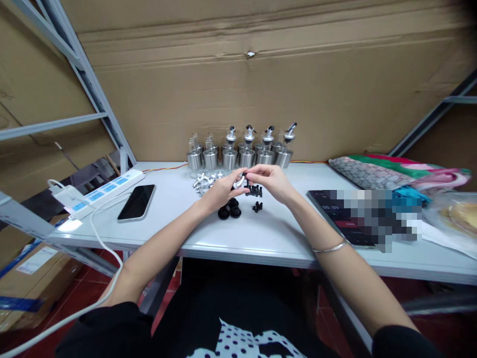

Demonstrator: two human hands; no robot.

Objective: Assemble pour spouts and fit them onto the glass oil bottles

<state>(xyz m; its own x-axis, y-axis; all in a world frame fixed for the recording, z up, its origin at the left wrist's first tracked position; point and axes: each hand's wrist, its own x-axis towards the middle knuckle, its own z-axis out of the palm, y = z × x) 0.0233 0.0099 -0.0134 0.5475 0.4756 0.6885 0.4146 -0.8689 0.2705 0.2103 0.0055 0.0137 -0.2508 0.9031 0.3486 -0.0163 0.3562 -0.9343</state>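
My left hand (219, 191) and my right hand (272, 181) meet above the white table (276, 233) and pinch one small silver pourer spout (240, 182) between their fingertips. Just below lie black round stoppers (230, 210) and a cluster of small black caps (255, 191). More loose silver spouts (203, 183) lie to the left of my hands. Behind them stands a row of several steel-based glass bottles (240, 149); those to the right carry pourer tops.
A smartphone (136, 202) lies face up at the left, beside a white power strip (97, 193) with a cable running off the table edge. A dark tablet (337, 215) lies at the right, with patterned fabric bags (387, 171) behind it. Cardboard covers the back wall.
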